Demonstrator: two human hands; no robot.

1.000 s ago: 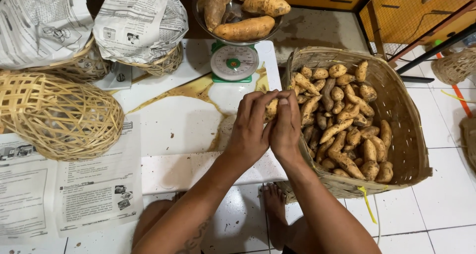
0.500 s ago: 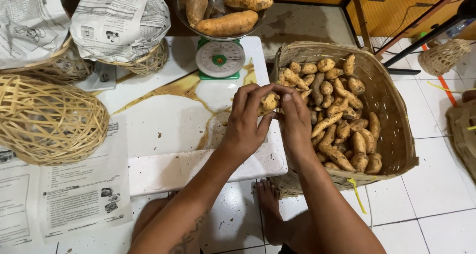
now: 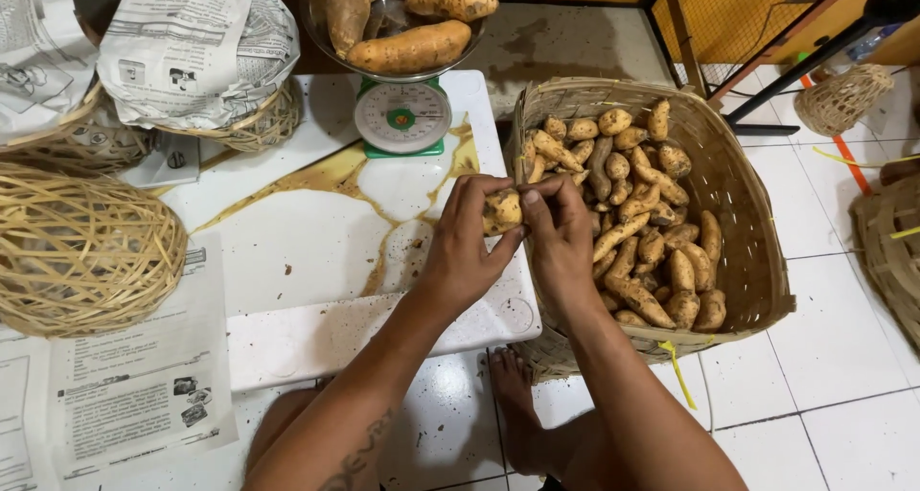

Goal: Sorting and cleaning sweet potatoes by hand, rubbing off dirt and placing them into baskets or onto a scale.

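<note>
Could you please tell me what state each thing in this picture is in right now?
Small tan sweet potato: gripped between both hands.
Left hand: closed on it.
Right hand: closed on it.
Large woven bamboo basket: partly filled with sweet potatoes.
Green dial kitchen scale: loaded with big sweet potatoes.
Round wicker basket: upside down.

produce sorting spot: tiled floor (image 3: 843, 357), kitchen scale (image 3: 401, 117), woven baskets (image 3: 747, 261)
</note>
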